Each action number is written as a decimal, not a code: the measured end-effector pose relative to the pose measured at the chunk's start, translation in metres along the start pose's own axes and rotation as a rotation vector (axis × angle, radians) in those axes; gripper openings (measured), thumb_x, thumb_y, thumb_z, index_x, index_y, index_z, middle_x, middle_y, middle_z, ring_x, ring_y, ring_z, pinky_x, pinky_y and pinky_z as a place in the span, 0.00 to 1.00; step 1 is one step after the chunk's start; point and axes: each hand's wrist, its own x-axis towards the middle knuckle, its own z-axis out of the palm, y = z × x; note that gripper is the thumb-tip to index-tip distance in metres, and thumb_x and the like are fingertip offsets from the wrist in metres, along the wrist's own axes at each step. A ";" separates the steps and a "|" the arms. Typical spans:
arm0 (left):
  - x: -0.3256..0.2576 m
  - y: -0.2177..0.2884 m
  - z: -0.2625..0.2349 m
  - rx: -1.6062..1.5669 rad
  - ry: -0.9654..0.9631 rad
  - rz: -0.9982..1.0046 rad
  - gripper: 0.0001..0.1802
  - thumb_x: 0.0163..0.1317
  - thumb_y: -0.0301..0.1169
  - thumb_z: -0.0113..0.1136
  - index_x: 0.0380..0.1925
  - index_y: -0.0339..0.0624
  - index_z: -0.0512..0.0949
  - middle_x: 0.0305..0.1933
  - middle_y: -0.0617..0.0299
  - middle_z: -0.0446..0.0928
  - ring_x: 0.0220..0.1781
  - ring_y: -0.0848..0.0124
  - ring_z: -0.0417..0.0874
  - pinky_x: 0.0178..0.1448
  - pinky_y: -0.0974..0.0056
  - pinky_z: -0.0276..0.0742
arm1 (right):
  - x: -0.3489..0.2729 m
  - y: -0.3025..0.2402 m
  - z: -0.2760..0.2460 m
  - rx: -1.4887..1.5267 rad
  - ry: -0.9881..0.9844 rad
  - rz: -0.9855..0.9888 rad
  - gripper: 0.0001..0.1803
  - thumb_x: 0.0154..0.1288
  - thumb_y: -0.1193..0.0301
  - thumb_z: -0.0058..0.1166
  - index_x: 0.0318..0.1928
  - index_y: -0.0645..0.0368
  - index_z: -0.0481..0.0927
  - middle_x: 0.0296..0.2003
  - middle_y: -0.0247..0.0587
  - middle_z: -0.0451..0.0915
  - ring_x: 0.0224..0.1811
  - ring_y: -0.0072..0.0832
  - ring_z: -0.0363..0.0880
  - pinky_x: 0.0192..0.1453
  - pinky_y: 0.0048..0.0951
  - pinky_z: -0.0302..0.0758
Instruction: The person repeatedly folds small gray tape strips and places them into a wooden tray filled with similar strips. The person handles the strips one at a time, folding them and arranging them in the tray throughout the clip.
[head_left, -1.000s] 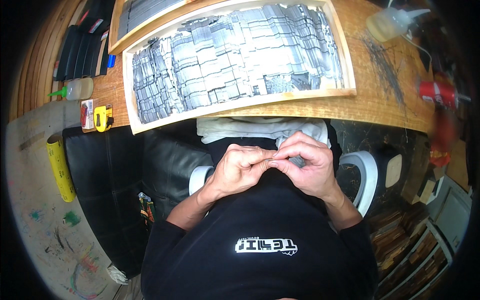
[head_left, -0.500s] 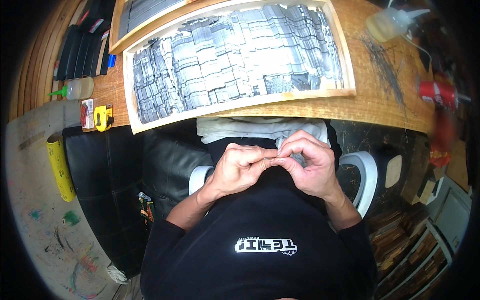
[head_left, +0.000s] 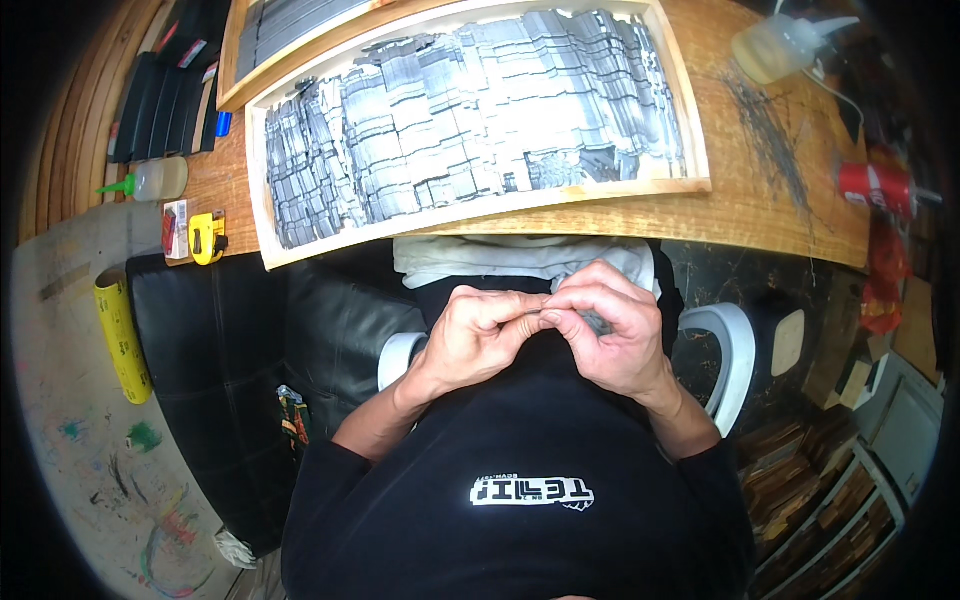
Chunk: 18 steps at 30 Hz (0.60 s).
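Note:
Above my lap, my left hand (head_left: 485, 335) and my right hand (head_left: 612, 325) meet fingertip to fingertip, both in a pinch. Between them only a thin dark edge shows; the fingers hide the rest, so its kind is unclear. Beyond my hands, a shallow wooden tray (head_left: 700, 140) lies tilted on the table. Rows of thin grey and black strips (head_left: 430, 120) are laid side by side inside it, glaring white in the middle. Neither hand touches the tray. A pale cloth (head_left: 480, 256) lies between my lap and the table edge.
On the wooden table (head_left: 740, 215) stand a glue bottle (head_left: 775, 50), a red can (head_left: 875, 190) and a heap of thin dark slivers (head_left: 775, 150). At left are a green-tipped bottle (head_left: 158, 180), a yellow tape measure (head_left: 207, 238) and black bars (head_left: 165, 110). A yellow roll (head_left: 122, 340) stands beside a black seat.
My right hand has shifted slightly left, and its index finger has straightened and drawn closer to the thumb. My left hand holds its place.

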 end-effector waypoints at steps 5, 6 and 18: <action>0.000 -0.001 0.010 -0.131 0.179 0.007 0.11 0.67 0.17 0.68 0.48 0.30 0.88 0.45 0.49 0.91 0.45 0.67 0.94 0.52 0.66 0.88 | 0.023 -0.036 -0.045 -0.116 0.081 0.075 0.04 0.61 0.85 0.66 0.35 0.65 0.86 0.33 0.41 0.84 0.36 0.30 0.85 0.41 0.28 0.79; 0.000 -0.004 0.011 -0.152 0.218 0.037 0.11 0.66 0.15 0.68 0.48 0.29 0.88 0.45 0.49 0.91 0.47 0.65 0.93 0.55 0.65 0.89 | 0.034 -0.052 -0.070 -0.253 0.111 0.005 0.04 0.61 0.85 0.65 0.34 0.65 0.86 0.31 0.39 0.84 0.35 0.27 0.84 0.40 0.27 0.78; 0.059 0.057 0.011 -0.059 0.155 0.347 0.11 0.67 0.18 0.69 0.49 0.33 0.88 0.42 0.54 0.91 0.43 0.69 0.93 0.51 0.68 0.87 | 0.067 -0.093 -0.111 -0.415 -0.008 -0.104 0.05 0.60 0.86 0.67 0.35 0.66 0.86 0.33 0.40 0.85 0.36 0.27 0.84 0.40 0.27 0.78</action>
